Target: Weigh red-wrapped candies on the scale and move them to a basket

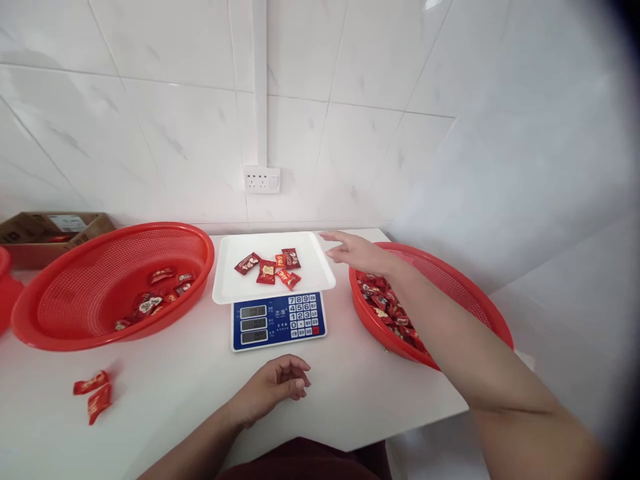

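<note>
A blue-and-white digital scale (280, 323) stands on the table, its white weighing tray (225, 277) holding several small red candy packets (267, 271). My right hand (357, 252) hovers at the tray's right edge, index finger and thumb stretched out and apart, with nothing visible in it. In front of the scale, my left hand (275, 387) rests loosely curled near the tabletop. A gap shows between its thumb and index finger, and no item is seen there. Below my right forearm, wrapped candies (385, 303) lie in a red mesh basket (475, 303).
Left of the scale, another red mesh basket (65, 293) holds a few wrapped candies (150, 303). Two red packets (99, 402) lie on the white table (165, 393). A cardboard box (30, 253) sits at the back left, and a power socket (263, 180) is on the tiled wall.
</note>
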Motion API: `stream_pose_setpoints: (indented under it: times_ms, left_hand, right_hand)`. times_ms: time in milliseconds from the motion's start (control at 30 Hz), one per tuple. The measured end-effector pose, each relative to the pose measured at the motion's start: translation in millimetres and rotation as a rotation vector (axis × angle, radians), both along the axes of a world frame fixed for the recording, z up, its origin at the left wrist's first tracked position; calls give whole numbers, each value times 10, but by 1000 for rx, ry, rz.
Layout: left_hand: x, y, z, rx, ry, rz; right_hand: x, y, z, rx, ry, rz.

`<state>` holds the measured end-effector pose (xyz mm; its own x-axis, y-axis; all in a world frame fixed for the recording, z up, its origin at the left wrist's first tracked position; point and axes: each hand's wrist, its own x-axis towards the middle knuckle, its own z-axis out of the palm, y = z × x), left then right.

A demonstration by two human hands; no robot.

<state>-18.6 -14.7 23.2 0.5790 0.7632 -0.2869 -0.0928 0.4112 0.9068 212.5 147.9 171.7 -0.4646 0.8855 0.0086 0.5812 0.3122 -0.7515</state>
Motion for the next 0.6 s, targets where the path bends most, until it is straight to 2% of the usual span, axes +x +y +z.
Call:
stream_pose_setpoints:
  times_ms: [133,267,367,467,600]
  left_hand:
    - [-5,-8,1,11,47,-12]
    - [12,-8,-4,38,116,-37]
    - [30,1,-17,88,170,-46]
    - [45,8,-39,128,221,-58]
    - [54,10,-59,165,231,-79]
  right_hand:
    - [760,-156,-63,-63,-211,-81]
    - [1302,-354,-302,-217,-490,-137]
    - [1451,-508,-548,-291,-703,-113]
    - [1480,-609,-767,-277,-751,-179]
    - [1505,-597,-879,-183,-742,-255]
